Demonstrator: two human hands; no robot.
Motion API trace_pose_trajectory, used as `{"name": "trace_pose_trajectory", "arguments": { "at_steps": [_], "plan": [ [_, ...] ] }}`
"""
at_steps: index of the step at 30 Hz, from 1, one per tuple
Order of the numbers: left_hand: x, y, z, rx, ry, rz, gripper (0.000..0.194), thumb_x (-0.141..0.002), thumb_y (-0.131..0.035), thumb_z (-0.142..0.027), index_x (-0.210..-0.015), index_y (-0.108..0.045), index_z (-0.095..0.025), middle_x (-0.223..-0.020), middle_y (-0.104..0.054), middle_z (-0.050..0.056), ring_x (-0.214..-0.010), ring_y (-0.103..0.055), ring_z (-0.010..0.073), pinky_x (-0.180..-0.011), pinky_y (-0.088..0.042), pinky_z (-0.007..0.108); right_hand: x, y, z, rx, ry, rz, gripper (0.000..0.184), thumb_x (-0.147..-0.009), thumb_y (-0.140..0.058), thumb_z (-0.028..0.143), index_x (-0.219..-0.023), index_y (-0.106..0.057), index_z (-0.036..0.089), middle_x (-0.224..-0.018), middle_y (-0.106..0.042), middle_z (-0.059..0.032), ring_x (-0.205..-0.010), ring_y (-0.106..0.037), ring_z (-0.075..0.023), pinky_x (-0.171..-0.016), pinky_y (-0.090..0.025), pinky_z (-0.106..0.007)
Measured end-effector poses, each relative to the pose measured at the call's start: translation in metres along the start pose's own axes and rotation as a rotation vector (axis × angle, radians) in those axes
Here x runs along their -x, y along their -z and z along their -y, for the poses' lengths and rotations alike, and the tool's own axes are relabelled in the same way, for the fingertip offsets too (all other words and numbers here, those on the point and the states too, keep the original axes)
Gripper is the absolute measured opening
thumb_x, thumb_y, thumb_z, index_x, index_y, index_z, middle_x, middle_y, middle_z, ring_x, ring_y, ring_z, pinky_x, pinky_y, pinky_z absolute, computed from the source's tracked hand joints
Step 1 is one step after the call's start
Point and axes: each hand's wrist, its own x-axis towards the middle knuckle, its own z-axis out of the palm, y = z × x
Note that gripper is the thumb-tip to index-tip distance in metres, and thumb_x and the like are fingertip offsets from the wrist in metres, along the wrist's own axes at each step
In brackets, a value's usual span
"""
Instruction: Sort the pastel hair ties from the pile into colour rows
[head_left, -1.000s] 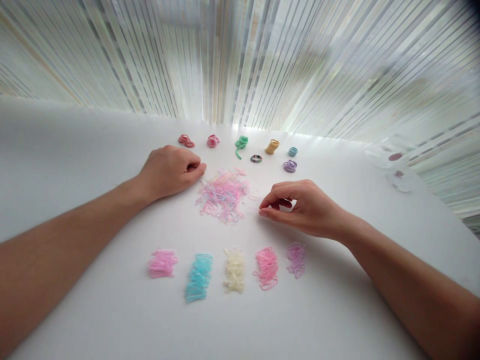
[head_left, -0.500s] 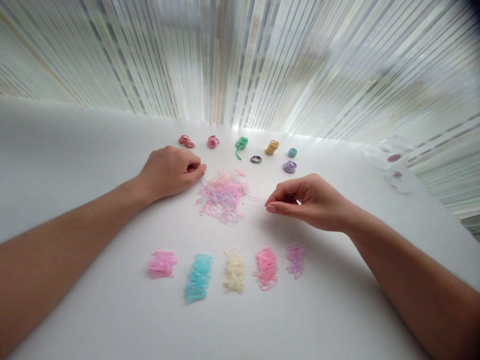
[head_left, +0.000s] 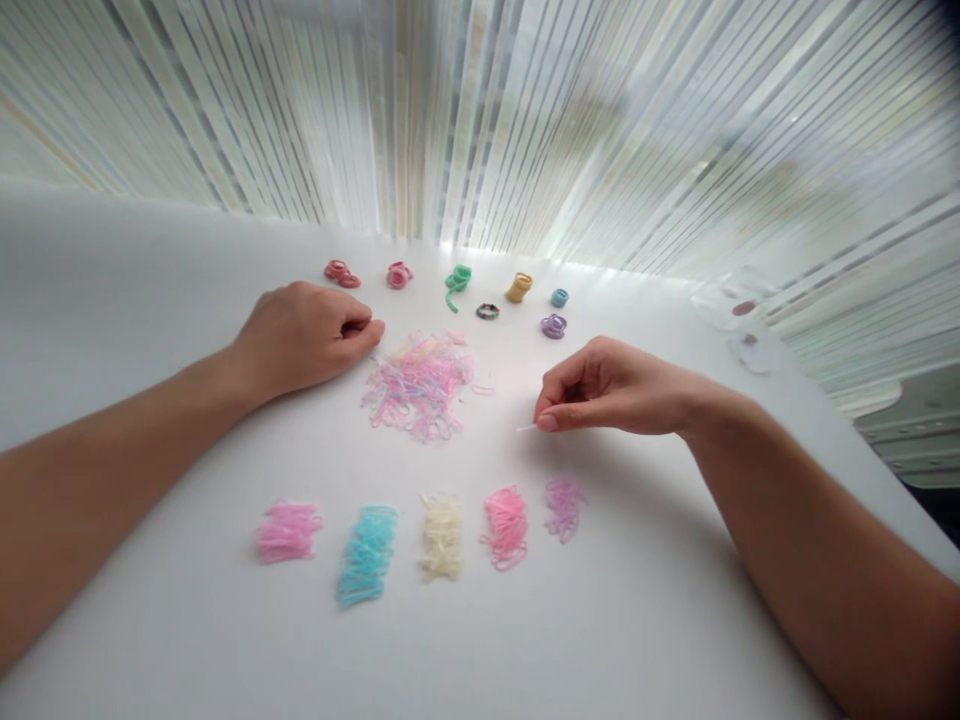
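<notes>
My right hand (head_left: 611, 390) pinches a small pale rubber band (head_left: 526, 428) between thumb and fingers, a little above the table. A mixed pile of pastel rubber bands (head_left: 420, 385) lies to its left. My left hand (head_left: 304, 335), loosely curled into a fist, rests by the pile's far left side with nothing visible in it. Nearer to me lie sorted heaps in a row: pink-violet bands (head_left: 289, 531), turquoise bands (head_left: 366, 555), cream bands (head_left: 442, 538), rose-pink bands (head_left: 506, 528) and lilac bands (head_left: 563, 508).
Along the back of the white table (head_left: 465, 650) sit coiled bands: red (head_left: 341, 273), pink (head_left: 399, 275), green (head_left: 457, 280), yellow (head_left: 519, 288), blue (head_left: 559, 298) and purple (head_left: 553, 326). A beaded ring (head_left: 487, 312) lies among them. Clear plastic pieces (head_left: 748, 352) lie far right, before a string curtain (head_left: 420, 120).
My right hand has drawn away from the pile, to the right and slightly nearer me, and a pale band now shows at its fingertips. My left hand stays put; the view has swung right.
</notes>
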Motion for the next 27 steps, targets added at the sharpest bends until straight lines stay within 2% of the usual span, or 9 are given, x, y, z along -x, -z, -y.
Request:
{"name": "trace_pose_trajectory", "arguments": {
  "at_steps": [3, 9, 14, 22, 24, 27],
  "plan": [
    [0.000, 0.001, 0.000, -0.013, -0.007, -0.004, 0.044, -0.095, -0.045, -0.053, -0.070, -0.065, -0.023, -0.076, -0.067, 0.008, -0.083, -0.063, 0.0275, -0.075, -0.032, 0.039, 0.004, 0.005, 0.003, 0.066, -0.006, 0.080, 0.028, -0.085, -0.088, 0.047, -0.080, -0.085, 0.020, -0.066, -0.063, 0.0015, -0.062, -0.046, -0.0125, -0.055, -0.035, -0.029],
    [-0.001, 0.003, 0.000, -0.031, -0.035, -0.019, 0.040, -0.092, -0.040, -0.054, -0.065, -0.043, -0.025, -0.074, -0.061, 0.007, -0.077, -0.056, 0.0253, -0.069, -0.029, 0.037, 0.010, 0.012, 0.008, 0.123, -0.007, 0.226, 0.029, -0.089, -0.085, 0.047, -0.083, -0.086, 0.019, -0.068, -0.066, 0.0013, -0.063, -0.047, -0.0122, -0.057, -0.037, -0.028],
    [-0.003, -0.002, 0.004, -0.058, -0.033, -0.031, 0.041, -0.090, -0.038, -0.057, -0.065, -0.044, -0.025, -0.076, -0.061, 0.007, -0.078, -0.058, 0.0267, -0.069, -0.028, 0.037, 0.013, 0.014, 0.009, 0.099, -0.034, 0.301, 0.025, -0.086, -0.090, 0.043, -0.087, -0.088, 0.018, -0.070, -0.070, 0.0014, -0.064, -0.049, -0.0117, -0.059, -0.040, -0.027],
    [-0.005, -0.004, 0.007, -0.088, -0.030, -0.033, 0.043, -0.091, -0.037, -0.059, -0.067, -0.048, -0.025, -0.077, -0.063, 0.007, -0.078, -0.060, 0.0261, -0.067, -0.029, 0.036, 0.012, 0.010, 0.010, 0.120, -0.028, 0.439, 0.039, -0.084, -0.093, 0.052, -0.092, -0.091, 0.014, -0.080, -0.081, -0.0052, -0.068, -0.056, -0.0131, -0.064, -0.045, -0.028],
    [-0.005, -0.004, 0.007, -0.097, -0.026, -0.034, 0.043, -0.092, -0.038, -0.058, -0.067, -0.048, -0.024, -0.077, -0.062, 0.006, -0.078, -0.059, 0.0248, -0.067, -0.029, 0.036, 0.012, 0.008, 0.012, 0.155, -0.013, 0.436, 0.037, -0.085, -0.093, 0.050, -0.093, -0.091, 0.014, -0.080, -0.081, -0.0053, -0.068, -0.056, -0.0131, -0.063, -0.045, -0.027],
    [-0.004, -0.004, 0.006, -0.100, -0.015, -0.037, 0.042, -0.094, -0.041, -0.054, -0.068, -0.050, -0.022, -0.078, -0.062, 0.005, -0.077, -0.054, 0.0210, -0.070, -0.027, 0.034, 0.013, 0.006, 0.016, 0.211, 0.016, 0.414, 0.024, -0.089, -0.088, 0.040, -0.093, -0.092, 0.016, -0.079, -0.082, -0.0040, -0.067, -0.056, -0.0126, -0.061, -0.044, -0.026]
  ]
}}
